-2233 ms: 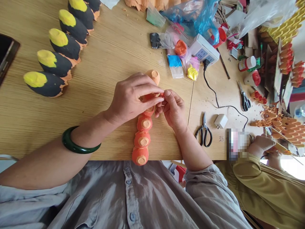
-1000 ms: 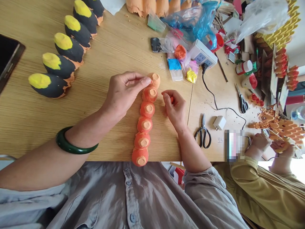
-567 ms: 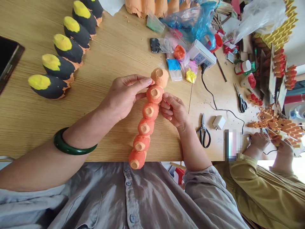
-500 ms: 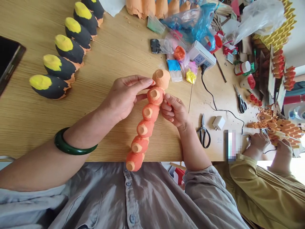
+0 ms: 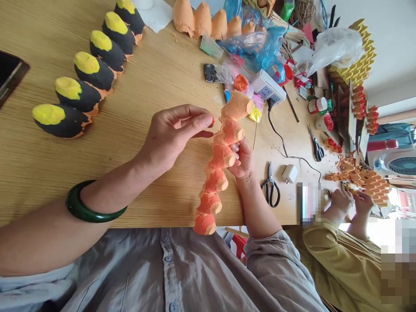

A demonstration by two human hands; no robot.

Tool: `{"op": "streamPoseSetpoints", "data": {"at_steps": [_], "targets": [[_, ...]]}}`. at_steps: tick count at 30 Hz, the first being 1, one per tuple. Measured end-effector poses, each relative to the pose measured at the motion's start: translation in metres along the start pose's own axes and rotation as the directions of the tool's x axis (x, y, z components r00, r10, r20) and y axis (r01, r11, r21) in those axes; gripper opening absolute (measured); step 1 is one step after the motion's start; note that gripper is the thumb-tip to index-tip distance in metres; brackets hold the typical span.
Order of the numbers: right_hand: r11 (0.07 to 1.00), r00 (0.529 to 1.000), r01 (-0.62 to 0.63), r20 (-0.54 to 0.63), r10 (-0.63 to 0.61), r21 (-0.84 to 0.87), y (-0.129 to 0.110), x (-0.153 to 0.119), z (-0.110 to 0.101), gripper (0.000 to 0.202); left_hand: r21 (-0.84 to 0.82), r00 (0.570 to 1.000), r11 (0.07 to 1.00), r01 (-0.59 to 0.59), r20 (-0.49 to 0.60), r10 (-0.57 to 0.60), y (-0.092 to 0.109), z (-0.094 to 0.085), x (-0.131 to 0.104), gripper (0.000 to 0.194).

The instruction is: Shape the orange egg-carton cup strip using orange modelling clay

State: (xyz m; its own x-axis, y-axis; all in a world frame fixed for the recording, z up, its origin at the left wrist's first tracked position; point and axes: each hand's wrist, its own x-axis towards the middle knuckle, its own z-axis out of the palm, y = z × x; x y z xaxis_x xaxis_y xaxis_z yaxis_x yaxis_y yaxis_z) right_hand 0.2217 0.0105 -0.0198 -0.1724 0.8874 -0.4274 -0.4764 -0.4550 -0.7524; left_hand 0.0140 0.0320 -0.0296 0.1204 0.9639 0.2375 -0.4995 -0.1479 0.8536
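The wooden surface (image 5: 139, 182) fills the middle, a row of black-and-yellow cups (image 5: 87, 65) far left. Centre stage, the orange-red strip of cups (image 5: 221, 156) is tilted, its near end over the near edge. The right hand (image 5: 244, 164) has its grip closed on the strip's right side; with that one support, the strip could twist or crease. Just left, the left hand (image 5: 169, 136) pinches a red bit (image 5: 213, 121), and too light a pinch could drop it.

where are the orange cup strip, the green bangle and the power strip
orange cup strip (image 5: 221, 156), head view, third cup from top
green bangle (image 5: 94, 216), head view, lower band
power strip (image 5: 268, 88), head view, socket face
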Motion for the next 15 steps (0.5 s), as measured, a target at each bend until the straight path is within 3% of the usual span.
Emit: {"op": "streamPoseSetpoints", "data": {"at_steps": [3, 6, 9, 15], "targets": [[1.0, 1.0, -0.002, 0.001, 0.002, 0.011, 0.004, 0.004, -0.006, 0.074, 0.052, 0.999, 0.997, -0.049, 0.026, 0.048, 0.006, 0.007, -0.004, 0.02], [0.999, 1.0, 0.001, 0.023, -0.001, 0.036, 0.007, 0.005, -0.01, 0.069, 0.204, 0.989, 0.968, -0.149, 0.035, 0.145, 0.012, 0.01, -0.008, 0.024], [0.999, 0.999, -0.008, 0.035, 0.007, 0.045, 0.009, 0.005, -0.011, 0.071, 0.349, 0.986, 0.922, -0.166, 0.065, 0.153, 0.015, 0.01, -0.01, 0.025], [1.0, 1.0, -0.024, 0.017, 0.024, 0.01, 0.008, 0.005, -0.005, 0.078, 0.434, 0.968, 0.865, -0.252, 0.11, 0.226, 0.017, 0.005, -0.011, 0.004]]}}
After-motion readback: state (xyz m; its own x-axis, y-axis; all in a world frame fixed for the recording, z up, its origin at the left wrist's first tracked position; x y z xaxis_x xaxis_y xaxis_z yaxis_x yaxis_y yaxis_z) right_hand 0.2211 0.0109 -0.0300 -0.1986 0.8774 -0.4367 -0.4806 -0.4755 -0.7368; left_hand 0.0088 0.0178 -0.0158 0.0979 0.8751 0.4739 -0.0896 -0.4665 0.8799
